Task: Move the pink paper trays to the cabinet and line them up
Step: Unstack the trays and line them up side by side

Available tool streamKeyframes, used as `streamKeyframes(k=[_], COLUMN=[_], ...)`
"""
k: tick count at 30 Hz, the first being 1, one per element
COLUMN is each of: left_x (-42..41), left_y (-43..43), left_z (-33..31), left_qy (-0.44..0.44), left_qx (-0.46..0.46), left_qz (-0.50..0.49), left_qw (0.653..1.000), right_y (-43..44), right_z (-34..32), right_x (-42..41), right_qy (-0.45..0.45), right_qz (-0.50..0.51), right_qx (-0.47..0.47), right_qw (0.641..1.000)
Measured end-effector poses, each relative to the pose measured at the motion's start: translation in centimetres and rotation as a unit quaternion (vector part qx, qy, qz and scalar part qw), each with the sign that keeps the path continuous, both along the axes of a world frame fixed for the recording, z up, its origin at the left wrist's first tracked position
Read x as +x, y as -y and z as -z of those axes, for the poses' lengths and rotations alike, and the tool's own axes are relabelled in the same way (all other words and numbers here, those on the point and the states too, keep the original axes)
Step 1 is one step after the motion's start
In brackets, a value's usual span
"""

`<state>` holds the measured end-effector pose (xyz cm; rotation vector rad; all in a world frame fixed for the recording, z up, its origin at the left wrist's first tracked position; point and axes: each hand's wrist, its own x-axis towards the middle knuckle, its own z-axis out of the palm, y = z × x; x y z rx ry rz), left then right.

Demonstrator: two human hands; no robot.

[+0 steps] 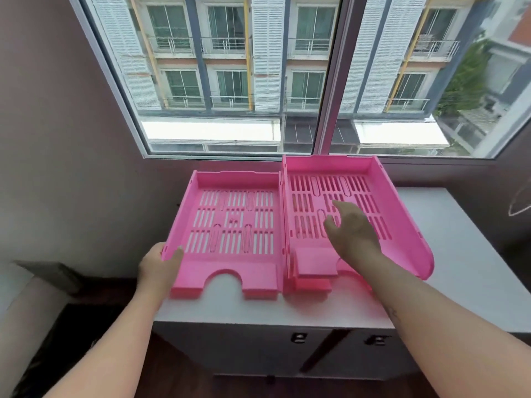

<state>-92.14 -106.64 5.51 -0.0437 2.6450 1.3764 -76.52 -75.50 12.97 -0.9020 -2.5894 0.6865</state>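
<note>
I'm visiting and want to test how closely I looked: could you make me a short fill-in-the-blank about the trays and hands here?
1. The plastic trays on the white cabinet are coloured ____.
2. The left hand grips the front corner of the ____ tray.
3. The right hand is spread open over the slotted floor of the right tray, gripping ____.
4. Behind the left tray and its neighbour is a large ____.

Missing words: pink; left; nothing; window

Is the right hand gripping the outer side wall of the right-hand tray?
No. The right hand is spread open over the slotted floor of the right tray, away from its side walls.
</note>
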Motion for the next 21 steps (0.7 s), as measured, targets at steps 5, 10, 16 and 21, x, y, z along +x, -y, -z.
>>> streamKeyframes(k=[5,10,16,21], left_x=[1.0,4.1,8.2,10.1], left_y=[-4.1,-12.6,-19.5,-21.6], left_z=[-4.6,-8.1,-7.6,-6.8], left_qy=[-0.121,-0.156,-0.089,-0.104], left_qx=[-0.062,-0.045,-0.061,-0.102], left_qz=[0.021,0.139,0.201,0.144], left_qw=[0.991,0.977,0.974,0.979], right_y=[-3.0,-6.9,-10.5,-11.2], right_z=[-1.1,-1.9,0.0,1.3], right_x=[1.6,3.8,7.1,8.2], right_qy=[-0.007,-0.012,0.062,0.097], right_qz=[0.026,0.061,0.096,0.111], right_qx=[0.018,0.034,0.014,-0.125], right_qw=[0.999,0.997,0.993,0.981])
